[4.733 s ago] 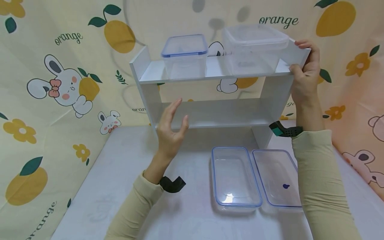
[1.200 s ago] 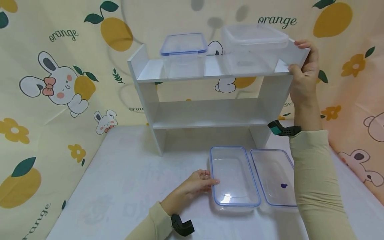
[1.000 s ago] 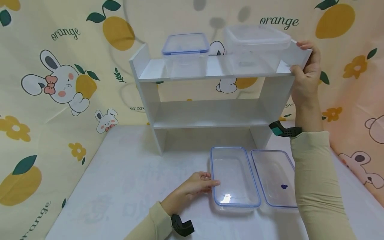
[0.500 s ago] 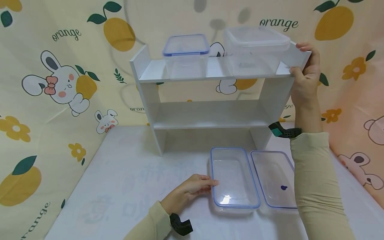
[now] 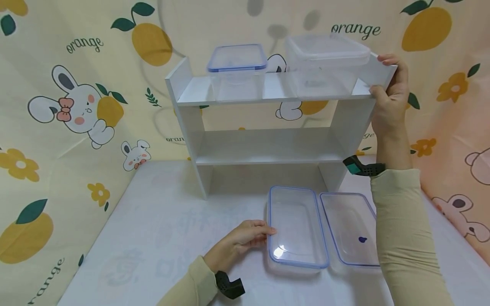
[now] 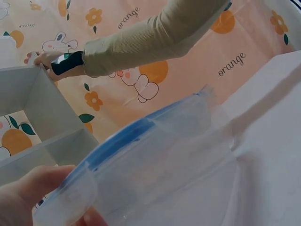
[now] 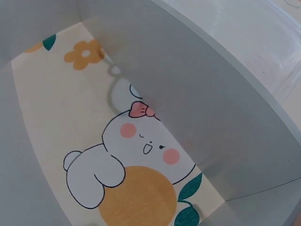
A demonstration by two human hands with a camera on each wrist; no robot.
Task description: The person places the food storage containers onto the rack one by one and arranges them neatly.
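On the white tabletop lies a clear food container (image 5: 300, 229) with a blue-rimmed lid. My left hand (image 5: 243, 240) grips its left long side, thumb over the lid's rim and fingers lower on the side. The left wrist view shows the container (image 6: 160, 169) close up, tilted, with the thumb (image 6: 51, 179) at its blue edge. My right hand (image 5: 392, 97) holds the upper right side panel of a white shelf unit (image 5: 268, 146), fingers over its top edge. Only the shelf and the wall cloth behind it appear in the right wrist view, not the hand.
A second clear container (image 5: 350, 229) with a blue rim lies just right of the first, partly behind the right sleeve. The top shelf carries a blue-lidded box (image 5: 238, 76) and a larger clear-lidded box (image 5: 327, 63). A printed cloth (image 5: 76, 170) hangs behind.
My left hand has come down from beside the shelf's left side to the container. The container has since turned slightly, its near end shifting left. My right hand stays on the shelf.
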